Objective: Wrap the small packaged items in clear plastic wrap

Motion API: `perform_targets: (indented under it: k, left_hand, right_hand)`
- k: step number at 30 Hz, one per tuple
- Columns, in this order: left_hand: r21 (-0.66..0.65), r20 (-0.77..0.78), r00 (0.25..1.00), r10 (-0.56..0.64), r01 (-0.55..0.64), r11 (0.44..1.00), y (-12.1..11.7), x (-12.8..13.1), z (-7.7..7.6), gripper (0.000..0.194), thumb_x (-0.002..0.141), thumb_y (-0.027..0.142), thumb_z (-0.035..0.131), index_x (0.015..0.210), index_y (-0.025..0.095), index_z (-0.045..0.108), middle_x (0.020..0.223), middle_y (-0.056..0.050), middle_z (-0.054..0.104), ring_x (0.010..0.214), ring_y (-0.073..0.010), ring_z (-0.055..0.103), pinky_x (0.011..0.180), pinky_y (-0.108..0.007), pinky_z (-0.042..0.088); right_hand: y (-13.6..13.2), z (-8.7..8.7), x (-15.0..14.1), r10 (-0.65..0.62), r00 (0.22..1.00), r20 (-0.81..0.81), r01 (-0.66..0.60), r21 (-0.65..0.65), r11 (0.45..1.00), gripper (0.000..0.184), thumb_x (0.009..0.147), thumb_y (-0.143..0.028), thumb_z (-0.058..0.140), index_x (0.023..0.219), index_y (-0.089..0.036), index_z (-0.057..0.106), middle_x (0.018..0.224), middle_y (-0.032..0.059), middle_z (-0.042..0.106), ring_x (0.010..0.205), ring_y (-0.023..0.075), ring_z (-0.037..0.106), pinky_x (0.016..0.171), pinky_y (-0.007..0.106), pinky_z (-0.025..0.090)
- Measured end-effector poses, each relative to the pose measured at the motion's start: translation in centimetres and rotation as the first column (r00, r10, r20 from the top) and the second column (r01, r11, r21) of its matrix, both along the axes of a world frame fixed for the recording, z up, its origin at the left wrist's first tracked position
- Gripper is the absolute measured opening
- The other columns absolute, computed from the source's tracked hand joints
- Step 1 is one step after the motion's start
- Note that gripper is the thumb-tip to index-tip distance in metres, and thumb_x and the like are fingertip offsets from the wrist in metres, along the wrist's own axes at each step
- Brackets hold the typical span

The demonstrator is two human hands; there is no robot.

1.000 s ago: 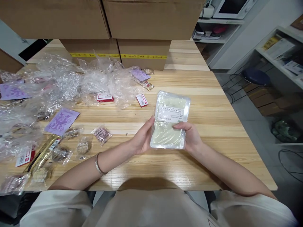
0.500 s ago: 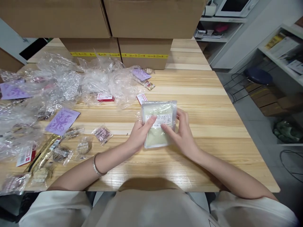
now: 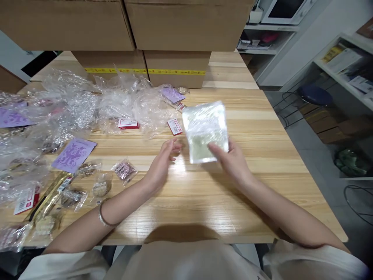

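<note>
A flat silver-edged pouch with pale green contents is held up over the table, glare washing out its label. My right hand grips its lower right corner, thumb on the front and fingers behind. My left hand is off the pouch, to its left, with loosely curled fingers apart and nothing in them. Just beyond that hand lies a small red and white packet. A clear-wrapped purplish piece rests on the table to its left.
Crumpled clear plastic bags cover the table's left and back. Among them lie a purple card, a gold strip packet and several small wrapped pieces. Cardboard boxes are stacked at the back. A blue stool stands right of the table.
Both hands held the pouch earlier and brought it left and lower. Now my left hand has let go, and my right hand has lifted the pouch up and slightly right.
</note>
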State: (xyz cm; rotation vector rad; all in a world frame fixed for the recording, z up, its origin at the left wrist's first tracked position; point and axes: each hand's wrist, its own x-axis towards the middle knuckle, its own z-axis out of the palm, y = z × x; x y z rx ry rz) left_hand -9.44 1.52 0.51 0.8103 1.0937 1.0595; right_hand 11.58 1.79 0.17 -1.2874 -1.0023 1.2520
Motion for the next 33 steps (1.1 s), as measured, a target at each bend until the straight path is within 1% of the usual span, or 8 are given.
perform_targets:
  k: [4,7,9,13,17,24,28,33]
  left_hand:
    - [-0.011,-0.075,0.992,-0.106,0.105,0.994,0.0,-3.3,1.0,0.036,0.091,0.048,0.059,0.107,0.018,0.069,0.089,-0.005,0.068,0.082,-0.0169,0.062,0.069,-0.027,0.045]
    - [-0.006,-0.180,0.959,-0.219,0.221,0.975,-0.6,-5.6,2.1,0.031,0.092,0.045,0.060,0.098,0.017,0.071,0.074,-0.002,0.064,0.067,-0.0146,0.057,0.064,-0.026,0.043]
    - [0.037,-0.344,0.910,-0.231,0.259,0.965,-0.9,-6.7,2.7,0.029,0.094,0.045,0.057,0.098,0.019,0.071,0.069,0.000,0.062,0.064,-0.0140,0.056,0.063,-0.026,0.043]
    - [0.179,-0.722,0.677,-0.144,0.384,0.906,-1.0,-8.0,3.2,0.027,0.095,0.043,0.053,0.101,0.023,0.071,0.074,-0.001,0.067,0.067,-0.0168,0.060,0.066,-0.027,0.045]
    - [0.267,-0.883,0.468,-0.004,0.510,0.818,-0.6,-8.5,2.5,0.027,0.097,0.039,0.049,0.105,0.024,0.070,0.093,-0.005,0.075,0.076,-0.0200,0.068,0.073,-0.028,0.049]
    - [0.263,-0.963,0.145,0.225,0.675,0.690,-0.4,-9.0,0.4,0.031,0.100,0.032,0.042,0.101,0.021,0.071,0.088,-0.008,0.076,0.077,-0.0226,0.069,0.074,-0.033,0.050]
    - [0.287,-0.949,0.108,0.296,0.683,0.672,-0.8,-8.5,-0.1,0.027,0.098,0.028,0.045,0.099,0.021,0.071,0.087,-0.008,0.075,0.081,-0.0227,0.067,0.076,-0.033,0.049]
    - [0.308,-0.937,0.108,0.333,0.707,0.636,-0.9,-8.3,-0.6,0.023,0.098,0.026,0.047,0.099,0.021,0.070,0.088,-0.007,0.074,0.082,-0.0219,0.065,0.079,-0.033,0.048]
  right_hand:
    - [10.4,-2.7,5.5,-0.347,0.909,0.231,0.305,0.201,0.931,0.041,0.083,-0.040,0.064,0.117,-0.020,0.052,0.120,0.0118,0.066,0.108,0.0251,0.064,0.089,0.039,0.053]
    - [18.2,-4.4,8.7,-0.366,0.707,0.605,0.350,0.151,0.925,0.033,0.090,-0.031,0.045,0.120,-0.017,0.048,0.114,0.0122,0.065,0.100,0.0236,0.065,0.079,0.036,0.053]
    - [22.1,-5.1,9.6,-0.368,0.637,0.677,0.362,0.158,0.919,0.032,0.088,-0.029,0.048,0.116,-0.015,0.051,0.110,0.0130,0.064,0.099,0.0252,0.063,0.083,0.038,0.051]
    - [27.2,-5.8,9.1,-0.404,0.504,0.763,0.395,0.213,0.894,0.033,0.086,-0.029,0.052,0.112,-0.010,0.056,0.122,0.0214,0.056,0.116,0.0319,0.053,0.101,0.046,0.039]
    - [31.3,-6.1,7.8,-0.435,0.389,0.812,0.443,0.249,0.861,0.038,0.092,-0.033,0.050,0.115,-0.005,0.057,0.130,0.0267,0.045,0.125,0.0341,0.046,0.107,0.048,0.032]
    - [33.1,-5.6,5.7,-0.485,0.295,0.823,0.488,0.307,0.817,0.050,0.091,-0.035,0.052,0.130,-0.004,0.047,0.132,0.0273,0.045,0.125,0.0354,0.046,0.105,0.050,0.033]
    - [31.1,-5.9,4.9,-0.480,0.168,0.861,0.241,0.437,0.867,0.046,0.092,-0.035,0.045,0.123,-0.003,0.053,0.127,0.0273,0.054,0.124,0.0361,0.044,0.106,0.053,0.029]
    - [29.8,-6.3,4.8,-0.252,0.113,0.961,-0.046,0.258,0.965,0.054,0.094,-0.042,0.038,0.121,0.000,0.059,0.126,0.0276,0.060,0.127,0.0382,0.044,0.111,0.057,0.023]
